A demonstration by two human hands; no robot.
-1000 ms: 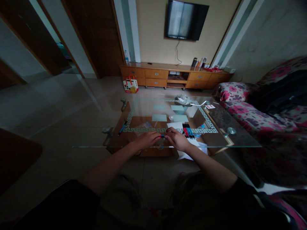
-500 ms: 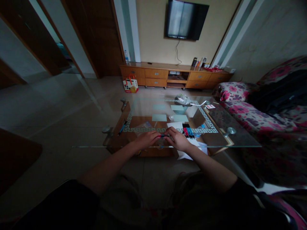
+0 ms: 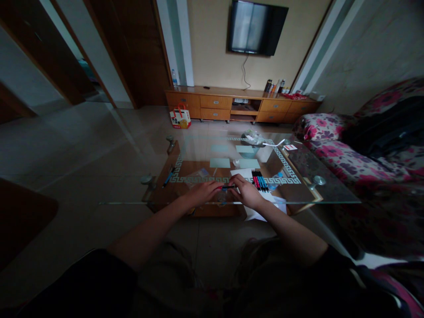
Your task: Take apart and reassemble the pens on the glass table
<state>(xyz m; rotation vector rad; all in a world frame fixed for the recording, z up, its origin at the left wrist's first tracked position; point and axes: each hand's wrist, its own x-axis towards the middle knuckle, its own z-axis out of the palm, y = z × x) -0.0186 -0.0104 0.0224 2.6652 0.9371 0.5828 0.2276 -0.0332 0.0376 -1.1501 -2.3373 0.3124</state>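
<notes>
Over the near edge of a glass coffee table (image 3: 308,196), my left hand (image 3: 202,193) and my right hand (image 3: 247,192) meet on one small pen (image 3: 228,187) with a red end and a dark body. Each hand pinches one end of it, fingers closed. Just right of my right hand lies a row of several red, blue and black pens (image 3: 260,180) on a white sheet of paper (image 3: 245,173). Another blue pen (image 3: 168,176) rests on the table's left side.
A floral sofa (image 3: 334,150) runs along the right. Crumpled plastic (image 3: 253,137) and small cards sit at the table's far end. Beyond stand a wooden TV cabinet (image 3: 215,102), a wall TV (image 3: 256,27) and a paper bag (image 3: 180,117) on the tiled floor.
The hands have drawn slightly apart, so more of the pen's dark body shows between them. Nothing else has moved.
</notes>
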